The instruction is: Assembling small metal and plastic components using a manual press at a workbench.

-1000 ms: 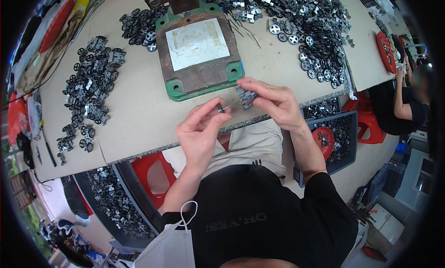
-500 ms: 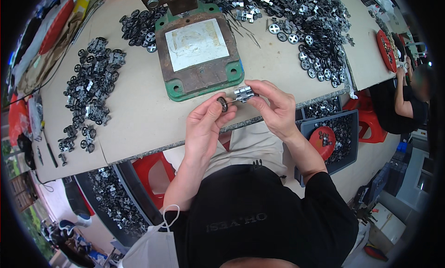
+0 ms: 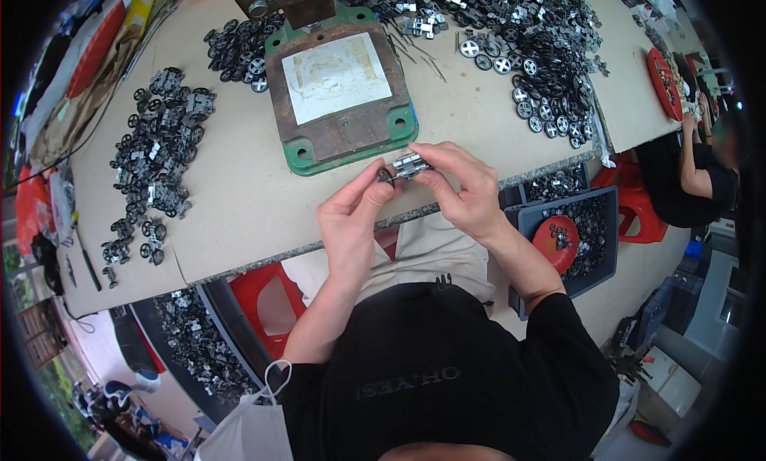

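Note:
My left hand (image 3: 349, 214) is closed, thumb and fingers pinching a small black toy wheel (image 3: 385, 176). In my right hand (image 3: 465, 187), thumb and forefinger grip a silver-and-black chassis piece (image 3: 410, 166). Wheel and chassis piece are side by side, almost touching, just above the table's near edge. The thin axle seen between them earlier is now mostly hidden. Beyond my hands stands a green and brown metal press base (image 3: 343, 94) with a white plate (image 3: 338, 78) on top.
Wheeled chassis pieces (image 3: 155, 154) are heaped at the left, loose wheels (image 3: 550, 114) at the right. Thin metal rods (image 3: 419, 54) lie beside the press. A grey crate (image 3: 609, 230) holding a red dish (image 3: 550, 258) stands below the right edge. A co-worker (image 3: 702, 166) sits far right.
The wheel and the chassis piece have come closer together, covering most of the axle between them. My right hand has shifted slightly left, and the left fingers have closed tighter around the wheel.

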The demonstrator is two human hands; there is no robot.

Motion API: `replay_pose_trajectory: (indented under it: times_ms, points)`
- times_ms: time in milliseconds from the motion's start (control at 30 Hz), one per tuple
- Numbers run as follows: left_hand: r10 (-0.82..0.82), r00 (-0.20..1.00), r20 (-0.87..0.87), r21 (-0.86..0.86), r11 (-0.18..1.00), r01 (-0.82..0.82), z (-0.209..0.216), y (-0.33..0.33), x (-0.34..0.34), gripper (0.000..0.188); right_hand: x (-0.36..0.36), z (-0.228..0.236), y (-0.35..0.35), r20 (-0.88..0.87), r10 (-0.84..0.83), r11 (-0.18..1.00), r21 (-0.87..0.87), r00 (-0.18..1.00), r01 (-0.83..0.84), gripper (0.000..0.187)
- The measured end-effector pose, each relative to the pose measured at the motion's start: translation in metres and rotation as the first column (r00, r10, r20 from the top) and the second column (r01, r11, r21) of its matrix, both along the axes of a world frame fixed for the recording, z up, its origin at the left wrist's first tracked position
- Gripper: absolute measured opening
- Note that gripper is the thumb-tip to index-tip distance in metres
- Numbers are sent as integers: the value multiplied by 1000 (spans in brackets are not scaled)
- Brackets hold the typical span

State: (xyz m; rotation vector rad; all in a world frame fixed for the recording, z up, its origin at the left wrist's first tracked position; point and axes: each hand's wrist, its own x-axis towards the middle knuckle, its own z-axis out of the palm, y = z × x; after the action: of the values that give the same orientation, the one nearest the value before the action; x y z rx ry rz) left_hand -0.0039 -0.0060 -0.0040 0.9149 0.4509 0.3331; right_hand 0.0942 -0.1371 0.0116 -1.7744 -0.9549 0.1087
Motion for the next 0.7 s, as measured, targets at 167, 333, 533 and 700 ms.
replay_pose_trajectory:
  times_ms: [167, 333, 533, 700]
  points:
    - [-39, 999, -15, -37, 999, 38, 6, -3, -3, 31, -2, 0, 3, -368, 92, 988, 148, 925, -39, 27]
    - [54, 996, 68, 286, 956, -72, 2, -10, 1, 30, -9, -6, 7, -580, 121, 962, 270, 805, 50, 27]
    - [-90, 990, 108, -167, 980, 107, -4, 6, 1, 32, 26, 9, -2, -200, 36, 998, 64, 979, -24, 29]
    - [-177, 976, 126, -285, 936, 207, -8, 8, 0, 29, 128, -9, -15, 498, -297, 852, -246, 814, 462, 28]
